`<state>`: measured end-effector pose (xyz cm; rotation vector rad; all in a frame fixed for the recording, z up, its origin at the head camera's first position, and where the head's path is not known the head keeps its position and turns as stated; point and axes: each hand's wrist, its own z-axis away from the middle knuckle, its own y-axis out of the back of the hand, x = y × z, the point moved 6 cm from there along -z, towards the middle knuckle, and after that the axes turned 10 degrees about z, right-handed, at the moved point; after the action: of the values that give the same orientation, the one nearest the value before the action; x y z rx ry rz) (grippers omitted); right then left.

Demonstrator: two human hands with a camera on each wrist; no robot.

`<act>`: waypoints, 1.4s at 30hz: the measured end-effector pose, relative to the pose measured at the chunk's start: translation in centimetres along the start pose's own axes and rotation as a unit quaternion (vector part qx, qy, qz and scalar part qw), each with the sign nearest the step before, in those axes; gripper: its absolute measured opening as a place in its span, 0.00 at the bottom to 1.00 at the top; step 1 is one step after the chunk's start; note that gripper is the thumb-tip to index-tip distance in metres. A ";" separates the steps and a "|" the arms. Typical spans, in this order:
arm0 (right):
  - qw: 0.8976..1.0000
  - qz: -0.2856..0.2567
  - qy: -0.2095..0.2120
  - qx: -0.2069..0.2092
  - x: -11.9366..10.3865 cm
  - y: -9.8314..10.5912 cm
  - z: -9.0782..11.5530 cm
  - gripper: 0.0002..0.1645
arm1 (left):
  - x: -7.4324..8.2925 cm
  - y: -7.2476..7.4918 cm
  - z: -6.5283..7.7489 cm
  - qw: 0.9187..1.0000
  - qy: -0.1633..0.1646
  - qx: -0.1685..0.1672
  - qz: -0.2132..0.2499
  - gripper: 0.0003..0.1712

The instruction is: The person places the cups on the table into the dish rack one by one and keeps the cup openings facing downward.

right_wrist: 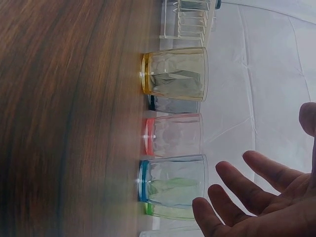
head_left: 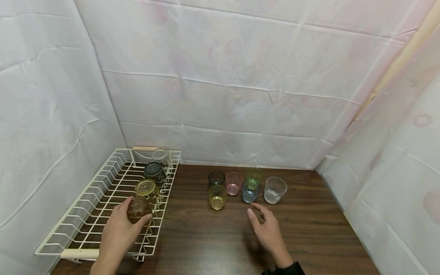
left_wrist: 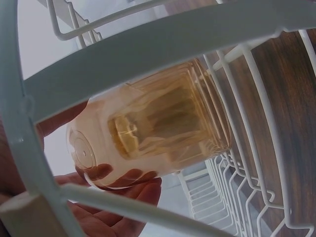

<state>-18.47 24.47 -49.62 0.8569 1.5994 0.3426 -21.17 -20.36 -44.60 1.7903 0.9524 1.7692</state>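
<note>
My left hand [head_left: 118, 229] holds an amber-brown glass [head_left: 138, 210] between thumb and fingers at the near end of the white wire dish rack [head_left: 79, 249]. In the left wrist view that glass [left_wrist: 163, 118] is upside down, its rim at the rack's wires. Over the table my right hand [head_left: 269, 231] hovers with fingers spread and nothing in them. Closest to its fingertips is a blue glass [head_left: 250, 193], with a green glass [head_left: 253, 177] behind it. A clear glass [head_left: 275, 191] stands to their right; a pink glass [head_left: 234, 183] is to their left.
A yellow glass [head_left: 217, 198] stands before a dark grey glass [head_left: 216, 177] on the brown table [head_left: 192, 233]. Upturned in the rack behind the amber one are a yellow glass [head_left: 147, 189], a dark glass [head_left: 154, 172] and a clear glass [head_left: 161, 156]. White sheets [head_left: 223, 95] enclose the table.
</note>
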 end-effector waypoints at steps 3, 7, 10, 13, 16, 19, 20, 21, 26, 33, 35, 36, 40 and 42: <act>1.000 0.002 0.001 -0.005 -0.1 -0.1 -0.1 0.25 | 0.0 0.0 0.0 1.000 0.000 0.003 0.000 0.57; 1.000 0.004 0.000 -0.012 -0.2 -0.2 -0.2 0.27 | 0.0 0.0 0.1 1.000 -0.001 0.008 0.003 0.58; 1.000 0.006 0.001 -0.012 -0.2 -0.2 -0.3 0.28 | 0.0 0.1 0.1 1.000 -0.001 0.010 0.007 0.58; 1.000 0.007 0.001 -0.009 -0.2 -0.2 -0.4 0.27 | 0.1 0.1 0.1 1.000 -0.002 0.014 0.016 0.58; 1.000 0.008 0.001 -0.008 -0.2 -0.3 -0.6 0.26 | 0.3 0.3 0.3 0.999 -0.015 0.026 0.024 0.58; 1.000 0.014 0.003 -0.009 -0.3 -0.4 -0.8 0.26 | 0.6 0.6 0.5 0.997 -0.042 0.052 0.032 0.58; 1.000 0.016 0.004 -0.009 -0.3 -0.5 -0.9 0.27 | 0.8 0.7 0.7 0.996 -0.054 0.064 0.034 0.57; 1.000 0.018 0.004 -0.010 -0.4 -0.5 -1.0 0.27 | 0.9 0.8 0.8 0.994 -0.066 0.078 0.038 0.56; 1.000 0.017 0.010 -0.016 -0.6 -0.9 -1.3 0.29 | 2.1 1.6 1.5 0.981 -0.115 0.137 0.074 0.49; 0.997 0.055 0.051 -0.014 -1.7 -1.9 -1.9 0.30 | 5.2 2.0 3.0 0.957 -0.203 0.169 0.117 0.47; 0.995 0.070 0.064 -0.014 -2.1 -2.2 -2.1 0.31 | 6.2 1.6 3.4 0.953 -0.230 0.161 0.117 0.47; 0.994 0.078 0.069 -0.017 -2.3 -2.4 -2.2 0.32 | 6.6 1.3 3.6 0.951 -0.242 0.155 0.117 0.48; 0.991 0.102 0.084 -0.020 -3.1 -3.4 -2.7 0.37 | 8.2 0.1 4.2 0.945 -0.275 0.138 0.110 0.49; 0.989 0.115 0.095 -0.017 -3.7 -3.9 -3.0 0.38 | 8.7 -0.6 4.5 0.942 -0.288 0.135 0.105 0.49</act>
<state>-22.59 20.03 -48.81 1.0096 1.6661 0.6302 -17.37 -12.86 -39.52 2.4693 0.7991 1.1282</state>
